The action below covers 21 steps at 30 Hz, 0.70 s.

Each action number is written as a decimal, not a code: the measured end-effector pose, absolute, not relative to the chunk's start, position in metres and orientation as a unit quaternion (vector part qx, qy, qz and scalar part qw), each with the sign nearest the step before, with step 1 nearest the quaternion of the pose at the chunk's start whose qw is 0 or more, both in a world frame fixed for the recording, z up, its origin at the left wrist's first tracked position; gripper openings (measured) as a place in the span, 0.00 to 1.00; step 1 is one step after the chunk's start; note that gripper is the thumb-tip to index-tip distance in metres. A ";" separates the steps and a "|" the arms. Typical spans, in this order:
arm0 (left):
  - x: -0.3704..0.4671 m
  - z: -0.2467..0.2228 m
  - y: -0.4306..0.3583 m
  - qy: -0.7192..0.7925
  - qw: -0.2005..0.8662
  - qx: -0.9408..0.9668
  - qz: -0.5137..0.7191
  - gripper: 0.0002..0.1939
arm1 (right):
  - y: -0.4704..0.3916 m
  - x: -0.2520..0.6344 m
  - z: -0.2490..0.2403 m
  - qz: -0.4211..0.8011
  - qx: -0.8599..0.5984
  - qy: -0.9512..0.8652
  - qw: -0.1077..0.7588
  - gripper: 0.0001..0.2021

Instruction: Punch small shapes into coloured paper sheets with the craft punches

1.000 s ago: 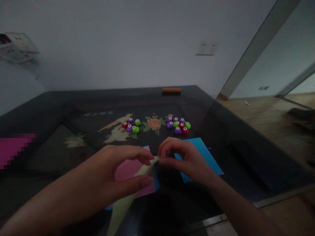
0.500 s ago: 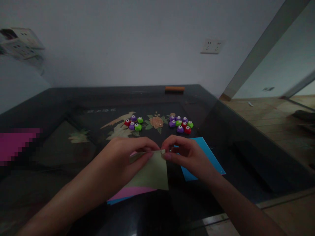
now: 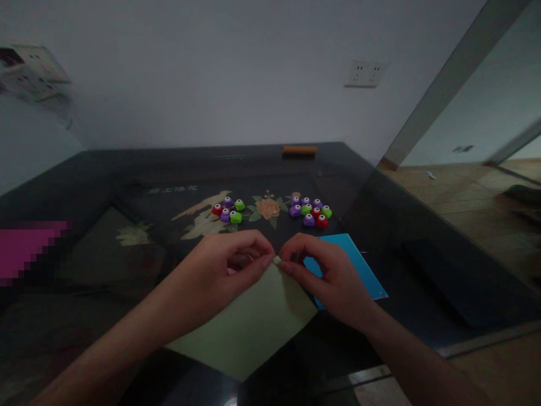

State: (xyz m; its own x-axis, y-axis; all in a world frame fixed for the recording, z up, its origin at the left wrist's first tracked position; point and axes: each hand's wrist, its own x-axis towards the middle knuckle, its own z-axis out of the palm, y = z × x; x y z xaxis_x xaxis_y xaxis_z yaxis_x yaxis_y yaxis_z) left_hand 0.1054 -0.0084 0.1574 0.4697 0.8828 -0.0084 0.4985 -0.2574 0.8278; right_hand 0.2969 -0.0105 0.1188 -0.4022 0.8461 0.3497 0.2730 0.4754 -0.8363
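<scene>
A pale yellow-green sheet of paper (image 3: 247, 330) spreads below my hands, one corner pointing toward me. My left hand (image 3: 236, 262) pinches its far corner between thumb and fingers. Right beside it, my right hand (image 3: 325, 268) pinches the same corner, where a small crumpled or folded bit shows between the fingertips. A sliver of pink paper (image 3: 231, 271) peeks out by my left fingers; the rest of it is hidden. Under and beyond my right hand lies a blue sheet (image 3: 359, 268), partly covered by that hand.
Several small red, purple and green eye-topped pieces form a left cluster (image 3: 228, 210) and a right cluster (image 3: 310, 212) on the dark glossy table (image 3: 147, 166). A brown stick-like item (image 3: 300, 150) lies by the wall, below a socket (image 3: 366, 74).
The yellow-green paper has turned, so a corner now points toward me, and it covers the pink and blue sheets that showed at its near edge. Both hands stay close together at its far corner.
</scene>
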 end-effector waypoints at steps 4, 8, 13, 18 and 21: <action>0.106 0.158 -0.007 0.451 0.421 0.753 0.230 0.06 | -0.010 0.298 0.119 0.323 -0.352 -0.775 0.415 0.03; 0.108 0.157 -0.004 0.437 0.440 0.750 0.230 0.06 | -0.011 0.298 0.119 0.299 -0.334 -0.776 0.444 0.02; 0.108 0.156 -0.002 0.437 0.446 0.743 0.239 0.06 | -0.013 0.297 0.121 0.266 -0.335 -0.750 0.505 0.04; 0.108 0.158 -0.004 0.437 0.443 0.741 0.253 0.05 | -0.013 0.296 0.124 0.312 -0.354 -0.738 0.483 0.05; 0.108 0.158 -0.006 0.433 0.442 0.744 0.250 0.05 | -0.013 0.296 0.124 0.351 -0.361 -0.720 0.477 0.05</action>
